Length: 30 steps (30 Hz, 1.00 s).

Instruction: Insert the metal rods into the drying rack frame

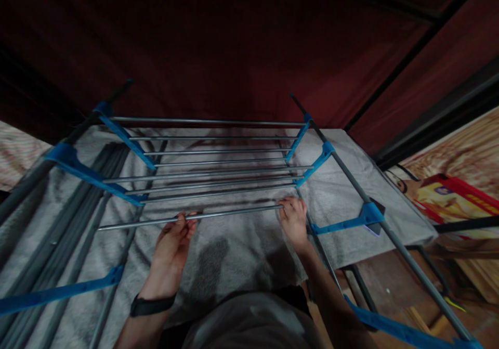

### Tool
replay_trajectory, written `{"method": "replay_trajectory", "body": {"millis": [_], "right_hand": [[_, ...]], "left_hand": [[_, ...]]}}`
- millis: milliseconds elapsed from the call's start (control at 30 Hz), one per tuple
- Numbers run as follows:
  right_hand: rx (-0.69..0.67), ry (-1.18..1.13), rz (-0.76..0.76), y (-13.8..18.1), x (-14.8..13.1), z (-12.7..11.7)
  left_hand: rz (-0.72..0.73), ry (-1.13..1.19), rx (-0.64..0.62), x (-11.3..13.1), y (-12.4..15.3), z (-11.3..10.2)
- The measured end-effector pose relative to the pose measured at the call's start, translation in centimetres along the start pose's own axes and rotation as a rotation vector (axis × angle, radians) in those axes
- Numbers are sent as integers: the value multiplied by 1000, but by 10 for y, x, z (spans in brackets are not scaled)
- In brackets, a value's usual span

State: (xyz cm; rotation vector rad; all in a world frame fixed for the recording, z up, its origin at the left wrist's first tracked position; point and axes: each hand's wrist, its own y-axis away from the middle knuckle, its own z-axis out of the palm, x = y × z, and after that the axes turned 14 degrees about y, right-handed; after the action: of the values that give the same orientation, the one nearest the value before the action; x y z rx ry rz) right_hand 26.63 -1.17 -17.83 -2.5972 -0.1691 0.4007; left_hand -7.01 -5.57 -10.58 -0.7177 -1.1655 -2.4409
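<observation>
A thin grey metal rod [234,211] lies level across the view, held at two places. My left hand [175,237], with a black band on the wrist, pinches it left of its middle. At its right end my right hand [293,216] closes its fingers round the tip, which they partly hide. Beyond the rod stands a rack frame of grey tubes with blue plastic brackets [83,169]. Several similar rods [218,172] span between the far left and right brackets. The nearer right bracket [343,225] and nearer left bracket [62,293] have no rods between them.
Several loose grey tubes [58,229] lie bundled at the left on a grey cloth [241,245] covering the surface. A dark flat object [376,215] sits by the right bracket. Farther right is a red and yellow box [456,201]. A dark red wall [218,47] rises behind.
</observation>
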Motion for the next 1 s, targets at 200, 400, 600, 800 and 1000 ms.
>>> {"method": "replay_trajectory", "body": {"millis": [200,400,600,800,1000], "right_hand": [[124,-547,640,-1,26,11],[21,-1346,923,0,16,13],[47,-1355,988,4,17,20],[60,-1346,1040,10,20,28],[93,-1346,1002,12,18,31]], "left_hand": [[12,-1,-19,1,-11,-9],[-1,-36,17,-5,-15,-12],[5,-74,59,-13,-22,-16],[4,-99,53,-25,-28,-24],[76,-112,-40,-34,-30,-30]]}}
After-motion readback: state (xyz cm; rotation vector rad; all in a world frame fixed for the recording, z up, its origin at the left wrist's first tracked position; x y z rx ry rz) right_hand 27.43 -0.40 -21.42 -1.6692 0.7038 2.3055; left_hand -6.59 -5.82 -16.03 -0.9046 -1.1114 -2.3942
